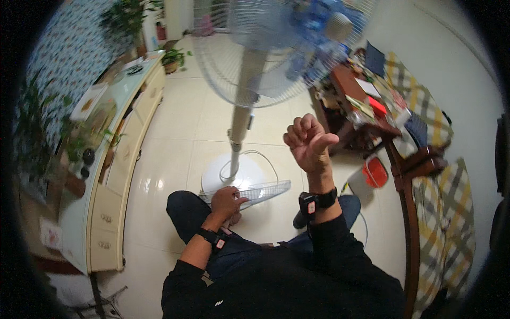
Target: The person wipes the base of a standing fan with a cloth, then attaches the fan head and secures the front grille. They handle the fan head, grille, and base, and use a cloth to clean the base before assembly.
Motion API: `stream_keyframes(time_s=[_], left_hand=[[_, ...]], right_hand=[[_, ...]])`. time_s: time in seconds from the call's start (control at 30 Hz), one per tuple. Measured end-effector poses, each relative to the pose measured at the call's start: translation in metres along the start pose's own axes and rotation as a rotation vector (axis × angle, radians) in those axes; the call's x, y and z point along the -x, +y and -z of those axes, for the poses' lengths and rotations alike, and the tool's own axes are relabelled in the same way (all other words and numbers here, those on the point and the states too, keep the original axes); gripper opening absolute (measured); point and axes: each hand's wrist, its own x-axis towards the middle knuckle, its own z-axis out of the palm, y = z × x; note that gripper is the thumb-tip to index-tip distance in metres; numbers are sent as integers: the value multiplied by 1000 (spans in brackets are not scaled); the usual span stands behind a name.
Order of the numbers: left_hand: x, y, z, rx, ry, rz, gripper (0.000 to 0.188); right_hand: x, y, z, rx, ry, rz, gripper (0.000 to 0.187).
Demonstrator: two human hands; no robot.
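A pedestal fan stands in front of me, its pale pole (241,119) rising from a round white base (212,173). Its round wire guard (223,87) and translucent blue blades fill the top of the view. Low over my lap, my left hand (226,202) grips a loose fan grille (268,191), which lies tilted with its far end to the right. Some of the left fingers are hidden behind the hand. My right hand (309,146) is raised below the fan head, palm up, fingers half curled and thumb apart, holding nothing.
A cream cabinet (122,154) with plants lines the left. At the right are a cluttered dark wooden table (345,80), a wooden sofa with plaid cushions (446,212) and a white bucket (361,178) with something red inside. A cable loops around the fan base.
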Motion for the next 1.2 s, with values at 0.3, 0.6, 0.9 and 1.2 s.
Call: stream_keyframes(time_s=[0.3,0.6,0.9,1.2], left_hand=[[-2,5,3,28,-17,-22,40],[0,7,0,24,42,-55,40],[-1,2,-2,26,-4,-2,47],[4,17,8,67,-45,3,44]], right_hand=[[36,-33,19,10,-227,-32,84],[52,-44,30,39,-204,-21,75],[76,-46,57,268,56,-102,31],[151,-14,139,554,749,-255,32]])
